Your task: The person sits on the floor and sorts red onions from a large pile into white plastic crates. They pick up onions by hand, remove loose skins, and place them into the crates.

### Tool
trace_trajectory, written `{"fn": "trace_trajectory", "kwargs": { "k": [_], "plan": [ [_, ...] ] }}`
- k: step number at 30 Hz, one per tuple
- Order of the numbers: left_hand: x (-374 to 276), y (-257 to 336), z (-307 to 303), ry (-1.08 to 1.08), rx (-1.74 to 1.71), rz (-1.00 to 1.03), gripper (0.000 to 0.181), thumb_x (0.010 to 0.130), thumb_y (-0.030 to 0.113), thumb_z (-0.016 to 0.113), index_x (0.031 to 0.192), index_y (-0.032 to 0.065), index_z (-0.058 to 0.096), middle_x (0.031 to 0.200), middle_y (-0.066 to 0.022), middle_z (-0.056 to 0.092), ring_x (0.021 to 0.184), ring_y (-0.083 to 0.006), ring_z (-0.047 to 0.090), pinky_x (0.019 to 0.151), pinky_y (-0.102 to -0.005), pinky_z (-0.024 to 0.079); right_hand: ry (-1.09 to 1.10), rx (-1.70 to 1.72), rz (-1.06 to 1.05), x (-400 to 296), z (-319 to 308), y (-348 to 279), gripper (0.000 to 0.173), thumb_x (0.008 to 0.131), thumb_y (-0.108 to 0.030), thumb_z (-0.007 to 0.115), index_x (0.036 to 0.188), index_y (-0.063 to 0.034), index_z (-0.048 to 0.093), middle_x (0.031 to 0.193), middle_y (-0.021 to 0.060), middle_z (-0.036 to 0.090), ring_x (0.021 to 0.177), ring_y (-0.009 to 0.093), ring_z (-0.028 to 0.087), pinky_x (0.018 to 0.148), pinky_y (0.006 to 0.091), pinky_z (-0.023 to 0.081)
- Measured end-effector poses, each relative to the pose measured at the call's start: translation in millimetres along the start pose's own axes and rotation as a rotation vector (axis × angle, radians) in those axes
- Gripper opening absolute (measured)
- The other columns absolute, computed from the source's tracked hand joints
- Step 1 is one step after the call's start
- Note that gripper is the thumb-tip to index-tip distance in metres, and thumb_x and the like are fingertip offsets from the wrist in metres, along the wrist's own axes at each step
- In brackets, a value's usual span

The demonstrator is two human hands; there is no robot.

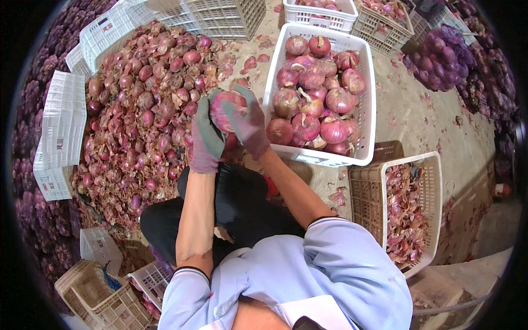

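Between my two gloved hands is a large red onion [226, 111], blurred by motion. My left hand [206, 134], in a grey and mauve work glove, cups it from the left side. My right hand [249, 123], gloved the same way, lies over its right side with the fingers spread across the skin. To the left of my hands spreads a big heap of red onions [144, 103] mixed with loose dry skins. Close by on the right stands a white plastic crate [369, 103] holding large red onions.
A crate of onion skins [437, 206] stands at my right. White crates [62, 123] edge the heap on the left, and stacked crates [222, 16] stand behind it. A purple mesh sack of onions [441, 57] sits at the far right. Skins litter the concrete floor [412, 123].
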State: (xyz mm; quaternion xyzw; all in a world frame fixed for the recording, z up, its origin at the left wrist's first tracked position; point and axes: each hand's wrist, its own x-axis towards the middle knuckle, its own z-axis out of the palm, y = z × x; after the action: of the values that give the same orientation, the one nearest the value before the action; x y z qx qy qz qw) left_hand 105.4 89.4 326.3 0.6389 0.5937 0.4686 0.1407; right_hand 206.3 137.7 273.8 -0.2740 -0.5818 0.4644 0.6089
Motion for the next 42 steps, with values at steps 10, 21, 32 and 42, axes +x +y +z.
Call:
{"fn": "trace_trajectory", "kwargs": {
  "k": [10,21,32,42],
  "plan": [
    [20,35,-22,0.187,-0.902,-0.403,0.053,0.106,0.032,0.041,0.145,-0.0030,0.039,0.146,-0.0175,0.046,0.136,-0.0266,0.044,0.117,-0.0404,0.029,0.232,-0.017,0.078,144,-119,30,0.045,0.095,-0.038,0.062,0.119,0.0007,0.063,0.108,0.0078,0.067,0.099,0.016,0.060,0.089,0.0296,0.048],
    [-7,-63,-4,0.365,-0.904,-0.716,0.053,0.107,0.035,0.039,0.142,-0.0048,0.044,0.140,-0.0135,0.053,0.130,-0.0217,0.050,0.111,-0.0359,0.037,-0.077,-1.326,0.390,227,-142,185,0.056,0.090,-0.054,0.045,0.128,-0.0148,0.059,0.123,0.0267,0.058,0.114,0.043,0.056,0.100,0.0505,0.043],
    [12,-100,0,0.055,-0.309,-0.501,0.051,0.107,0.034,0.037,0.140,-0.0043,0.046,0.136,-0.0140,0.056,0.122,-0.0232,0.056,0.108,-0.0349,0.040,-0.188,-1.467,0.253,216,-123,172,0.052,0.092,-0.053,0.046,0.122,-0.0122,0.059,0.114,0.0259,0.059,0.104,0.042,0.060,0.090,0.0518,0.047],
    [-91,-213,-93,1.214,-0.772,-0.720,0.026,0.100,0.031,0.050,0.099,0.0087,0.063,0.087,-0.0039,0.064,0.080,-0.0176,0.062,0.077,-0.0340,0.052,-0.398,-1.175,-0.047,224,-154,184,0.081,0.095,-0.058,0.050,0.147,0.0020,0.036,0.146,0.0285,0.040,0.134,0.044,0.041,0.111,0.0471,0.034]
  ]
}}
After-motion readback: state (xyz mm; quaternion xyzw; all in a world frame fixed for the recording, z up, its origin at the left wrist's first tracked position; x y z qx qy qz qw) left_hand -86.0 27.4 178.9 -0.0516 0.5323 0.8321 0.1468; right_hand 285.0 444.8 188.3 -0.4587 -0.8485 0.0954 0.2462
